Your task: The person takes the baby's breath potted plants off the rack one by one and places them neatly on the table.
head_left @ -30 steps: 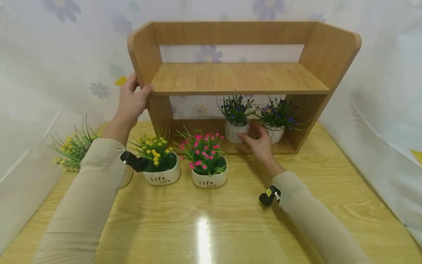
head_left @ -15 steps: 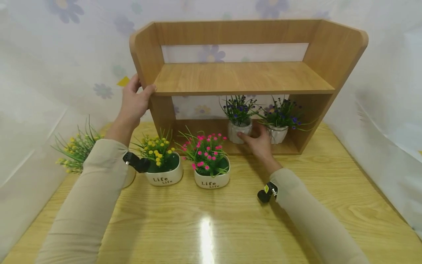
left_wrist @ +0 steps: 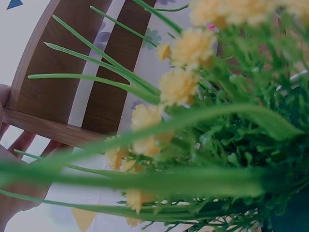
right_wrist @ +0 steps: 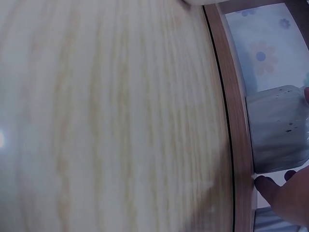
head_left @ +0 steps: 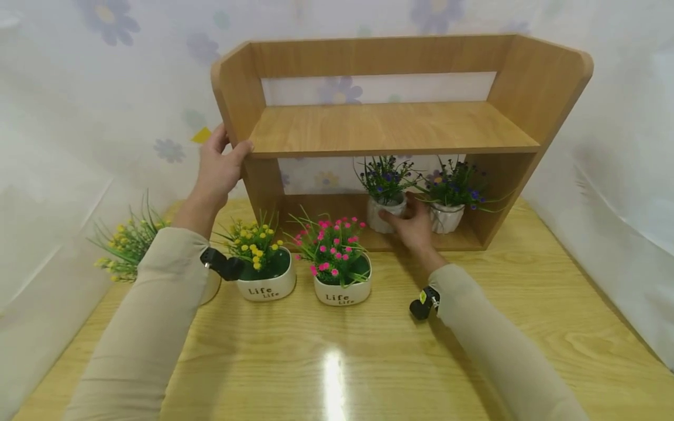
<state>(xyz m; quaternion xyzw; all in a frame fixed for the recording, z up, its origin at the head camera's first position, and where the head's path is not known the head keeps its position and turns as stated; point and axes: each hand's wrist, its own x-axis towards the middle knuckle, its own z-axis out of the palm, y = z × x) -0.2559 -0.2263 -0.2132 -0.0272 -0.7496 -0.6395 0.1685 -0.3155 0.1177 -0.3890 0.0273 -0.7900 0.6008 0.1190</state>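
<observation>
My left hand (head_left: pixel 218 166) holds the left side panel of a two-tier wooden shelf (head_left: pixel 395 126), its thumb at the front edge by the upper board. On the lower tier stands a white pot with purple artificial flowers (head_left: pixel 384 215). The right hand (head_left: pixel 413 225) grips this pot, thumb on its front and the other fingers around its right side. A similar white pot of purple flowers (head_left: pixel 447 217) stands just right of that hand. In the right wrist view the held pot (right_wrist: pixel 277 130) is upright, with fingers beside it. Leaves partly hide the left hand in its wrist view.
In front of the shelf on the wooden table (head_left: pixel 274 356) stand an oval white planter with pink flowers (head_left: pixel 342 292) and one with yellow flowers (head_left: pixel 265 287). Another yellow-flowered plant (head_left: pixel 131 251) is partly behind the left sleeve. A flower-patterned cloth (head_left: pixel 131 105) hangs behind.
The head view has shifted slightly, so everything sits a little further right in it. The right wrist has swung slightly left. Both hands keep their holds.
</observation>
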